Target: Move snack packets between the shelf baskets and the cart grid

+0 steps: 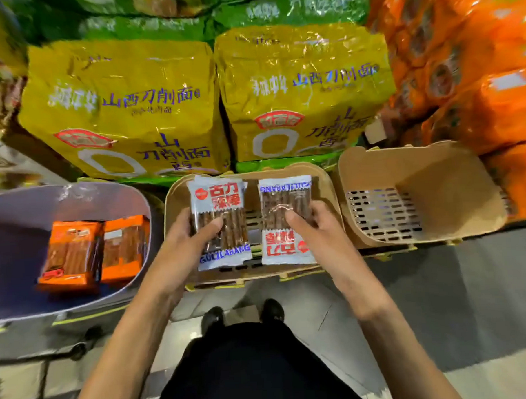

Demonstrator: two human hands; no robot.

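Observation:
Two white snack packets with brown sticks are over the middle tan basket. My left hand grips the left packet by its lower left side, thumb across the front. My right hand grips the right packet, which is turned upside down. Whether the packets rest on the basket floor or are lifted, I cannot tell. In the grey-blue basket on the left lie two orange snack packets.
A tan slotted basket stands at the right. Large yellow noodle bags are stacked behind the baskets, orange bags at the right. My feet stand on the grey floor below the shelf edge.

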